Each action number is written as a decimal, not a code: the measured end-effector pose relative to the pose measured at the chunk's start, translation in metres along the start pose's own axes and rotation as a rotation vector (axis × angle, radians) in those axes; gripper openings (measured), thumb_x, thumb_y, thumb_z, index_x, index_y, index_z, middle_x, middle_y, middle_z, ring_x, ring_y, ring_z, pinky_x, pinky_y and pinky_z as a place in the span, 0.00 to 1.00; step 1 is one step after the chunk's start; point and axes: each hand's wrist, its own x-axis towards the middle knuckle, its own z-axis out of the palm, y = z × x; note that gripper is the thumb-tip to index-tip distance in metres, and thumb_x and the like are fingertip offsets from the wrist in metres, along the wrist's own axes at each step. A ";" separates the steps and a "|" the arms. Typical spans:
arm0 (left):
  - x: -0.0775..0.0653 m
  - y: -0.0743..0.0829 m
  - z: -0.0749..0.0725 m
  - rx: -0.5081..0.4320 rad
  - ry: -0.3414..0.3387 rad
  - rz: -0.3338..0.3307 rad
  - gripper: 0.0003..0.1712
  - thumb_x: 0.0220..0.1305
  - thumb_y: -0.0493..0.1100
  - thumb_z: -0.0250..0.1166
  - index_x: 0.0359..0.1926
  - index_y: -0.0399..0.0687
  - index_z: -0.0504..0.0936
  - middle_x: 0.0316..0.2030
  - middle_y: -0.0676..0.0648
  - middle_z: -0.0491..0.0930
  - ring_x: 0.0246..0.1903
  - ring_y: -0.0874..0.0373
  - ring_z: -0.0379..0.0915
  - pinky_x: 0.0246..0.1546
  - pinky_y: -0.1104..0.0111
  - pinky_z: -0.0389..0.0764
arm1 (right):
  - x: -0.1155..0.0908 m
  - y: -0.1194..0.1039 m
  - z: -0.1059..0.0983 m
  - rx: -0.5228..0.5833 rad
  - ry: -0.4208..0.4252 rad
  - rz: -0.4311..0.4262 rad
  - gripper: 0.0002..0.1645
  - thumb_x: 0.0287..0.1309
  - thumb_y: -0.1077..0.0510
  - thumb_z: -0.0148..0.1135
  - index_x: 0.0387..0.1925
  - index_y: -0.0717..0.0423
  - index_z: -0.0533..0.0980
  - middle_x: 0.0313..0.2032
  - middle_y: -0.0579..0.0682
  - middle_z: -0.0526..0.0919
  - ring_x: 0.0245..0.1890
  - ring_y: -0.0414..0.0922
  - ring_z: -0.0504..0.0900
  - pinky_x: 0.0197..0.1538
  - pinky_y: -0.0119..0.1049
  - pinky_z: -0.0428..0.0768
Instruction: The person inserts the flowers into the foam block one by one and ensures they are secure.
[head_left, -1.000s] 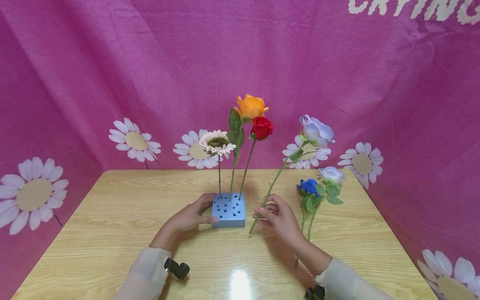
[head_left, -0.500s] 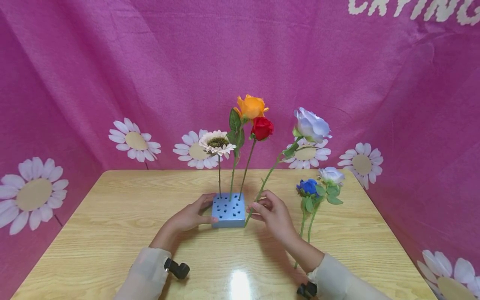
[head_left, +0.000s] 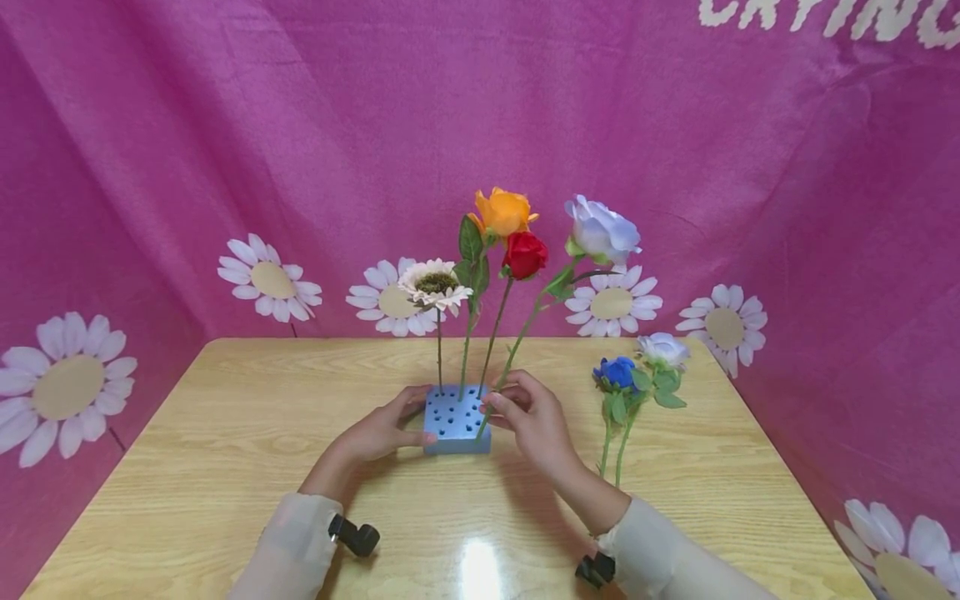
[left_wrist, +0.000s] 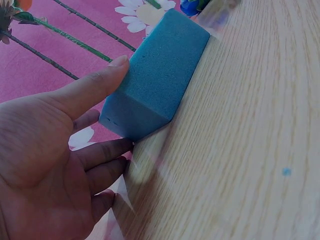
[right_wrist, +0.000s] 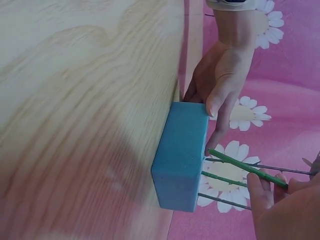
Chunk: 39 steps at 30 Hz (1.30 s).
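My left hand (head_left: 386,431) holds the left side of a blue foam block (head_left: 457,447), with the thumb (left_wrist: 95,86) at its top edge. Several holes dot the block's top. A cream daisy-like flower (head_left: 435,285), an orange rose (head_left: 502,213) and a red rose (head_left: 524,255) stand in its back row. My right hand (head_left: 536,421) pinches the stem of a pale lavender rose (head_left: 602,229), which tilts to the right. In the right wrist view the green stem's (right_wrist: 240,164) lower end is close to the block's top; whether it touches, I cannot tell.
On the right of the wooden table (head_left: 262,400) lie a blue flower (head_left: 617,372) and another pale rose (head_left: 663,350), stems toward the front. A pink cloth (head_left: 337,125) printed with large daisies hangs behind and at both sides.
My right hand has moved left with the lavender rose, bringing its stem end from beside the block to over its front right. The rose tilts less. My left hand has stayed on the block.
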 end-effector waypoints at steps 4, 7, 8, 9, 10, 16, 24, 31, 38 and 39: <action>0.001 0.000 0.000 0.007 0.001 -0.002 0.51 0.64 0.51 0.74 0.80 0.53 0.55 0.78 0.38 0.59 0.78 0.39 0.51 0.76 0.40 0.52 | 0.004 -0.002 0.007 0.001 0.004 -0.009 0.08 0.70 0.70 0.60 0.47 0.73 0.74 0.43 0.72 0.84 0.45 0.61 0.88 0.49 0.45 0.87; 0.001 0.000 0.000 0.012 0.000 0.001 0.52 0.64 0.51 0.74 0.80 0.53 0.55 0.78 0.38 0.59 0.78 0.39 0.52 0.75 0.40 0.52 | 0.008 0.000 0.013 -0.010 0.016 -0.019 0.06 0.69 0.69 0.61 0.45 0.71 0.75 0.41 0.70 0.86 0.44 0.59 0.89 0.48 0.44 0.88; 0.001 0.000 0.000 0.009 -0.001 0.002 0.52 0.64 0.51 0.74 0.80 0.52 0.55 0.78 0.38 0.59 0.78 0.39 0.52 0.75 0.40 0.52 | 0.009 0.000 0.015 -0.015 0.021 -0.022 0.06 0.69 0.69 0.61 0.44 0.70 0.75 0.41 0.69 0.86 0.44 0.59 0.89 0.47 0.43 0.88; 0.001 0.000 0.000 0.005 -0.002 0.004 0.52 0.64 0.50 0.74 0.80 0.52 0.55 0.78 0.37 0.59 0.78 0.39 0.52 0.76 0.40 0.52 | 0.010 0.001 0.017 -0.017 0.025 -0.027 0.06 0.69 0.69 0.62 0.43 0.70 0.75 0.40 0.68 0.86 0.43 0.59 0.89 0.47 0.43 0.88; 0.001 0.000 0.000 0.001 -0.003 0.006 0.51 0.64 0.50 0.74 0.80 0.52 0.55 0.77 0.37 0.59 0.78 0.39 0.52 0.76 0.41 0.52 | 0.011 0.001 0.019 -0.026 0.030 -0.031 0.05 0.68 0.69 0.62 0.42 0.69 0.76 0.39 0.67 0.87 0.43 0.59 0.89 0.47 0.42 0.88; 0.000 0.000 0.000 -0.008 -0.007 0.006 0.51 0.65 0.50 0.74 0.80 0.52 0.55 0.77 0.37 0.60 0.78 0.39 0.52 0.75 0.40 0.52 | 0.016 0.005 0.028 -0.032 0.048 -0.053 0.07 0.67 0.68 0.64 0.43 0.70 0.76 0.40 0.68 0.87 0.44 0.63 0.88 0.46 0.41 0.88; 0.000 0.002 -0.001 -0.025 -0.013 -0.013 0.53 0.64 0.51 0.74 0.81 0.52 0.54 0.78 0.37 0.58 0.78 0.39 0.51 0.75 0.41 0.54 | 0.023 0.010 0.036 -0.066 0.079 -0.059 0.05 0.67 0.68 0.64 0.40 0.67 0.76 0.39 0.67 0.87 0.41 0.55 0.89 0.45 0.43 0.88; 0.000 0.000 -0.002 0.005 -0.017 0.049 0.49 0.66 0.48 0.73 0.80 0.49 0.55 0.77 0.35 0.60 0.77 0.37 0.54 0.74 0.40 0.56 | 0.028 0.011 0.044 -0.072 0.072 -0.065 0.07 0.68 0.65 0.64 0.44 0.66 0.77 0.40 0.67 0.87 0.44 0.61 0.88 0.46 0.42 0.88; 0.000 0.000 -0.003 0.010 -0.021 0.066 0.48 0.67 0.48 0.72 0.79 0.49 0.55 0.77 0.35 0.61 0.77 0.38 0.54 0.74 0.41 0.56 | 0.033 0.013 0.052 -0.071 0.054 -0.075 0.06 0.68 0.66 0.63 0.45 0.64 0.78 0.41 0.66 0.87 0.46 0.60 0.88 0.47 0.40 0.88; 0.000 0.000 -0.003 0.009 -0.021 0.061 0.48 0.67 0.48 0.72 0.79 0.49 0.55 0.77 0.36 0.61 0.77 0.38 0.54 0.74 0.41 0.56 | 0.033 0.013 0.053 -0.075 0.055 -0.078 0.06 0.68 0.66 0.63 0.44 0.64 0.78 0.40 0.66 0.87 0.45 0.60 0.88 0.47 0.41 0.88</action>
